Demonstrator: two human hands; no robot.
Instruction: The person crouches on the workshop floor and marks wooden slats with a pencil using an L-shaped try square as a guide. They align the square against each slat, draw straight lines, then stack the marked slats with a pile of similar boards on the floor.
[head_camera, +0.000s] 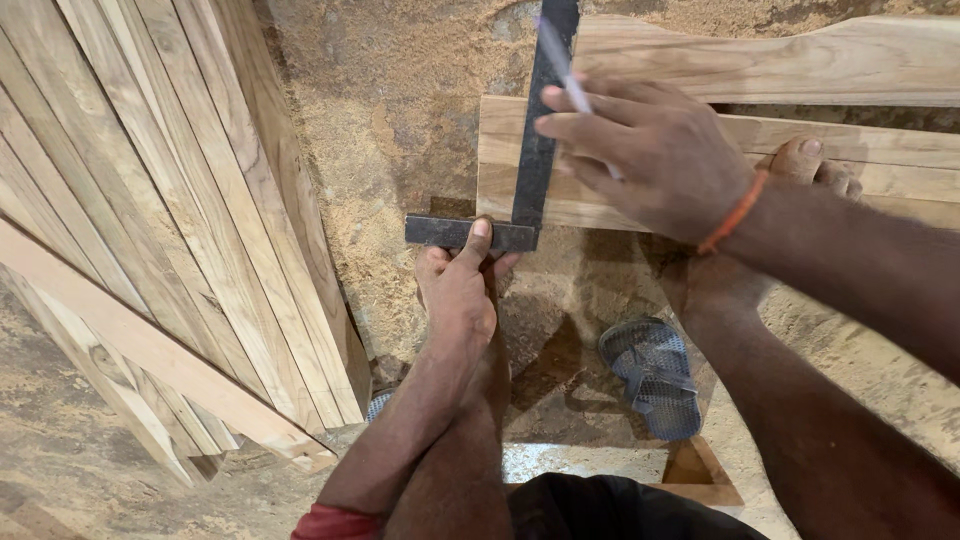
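My left hand (458, 290) presses the short arm of a black metal try square (535, 150) against the near edge of a pale wooden plank (880, 165). The square's long blade lies across the plank, pointing away from me. My right hand (645, 150), with an orange thread at the wrist, holds a thin white pen (560, 60) beside the blade, its tip hidden under my fingers. My bare foot (815, 162) rests on the plank to the right.
A curved wooden board (800, 60) lies behind the plank. Several long wooden slats (170, 220) lean at the left. Sawdust covers the ground (400, 120). A dark grey sandal (655, 375) lies below the plank by my legs.
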